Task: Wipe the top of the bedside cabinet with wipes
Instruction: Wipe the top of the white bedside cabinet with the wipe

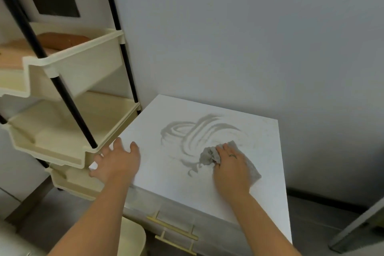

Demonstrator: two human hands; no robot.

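Observation:
The white top of the bedside cabinet (239, 197) fills the lower middle of the head view, with grey wet smears (199, 131) curving across its centre. My right hand (230, 168) presses flat on a crumpled grey wipe (208, 156), which bunches out to the left of the fingers and shows again past the hand's right side. My left hand (118, 160) rests with spread fingers on the cabinet's left edge and holds nothing.
A cream tiered trolley (68, 131) with black poles stands tight against the cabinet's left side. The grey wall (249, 37) runs directly behind. Gold drawer handles (174, 228) show on the cabinet front below. A grey frame (357, 228) leans at the lower right.

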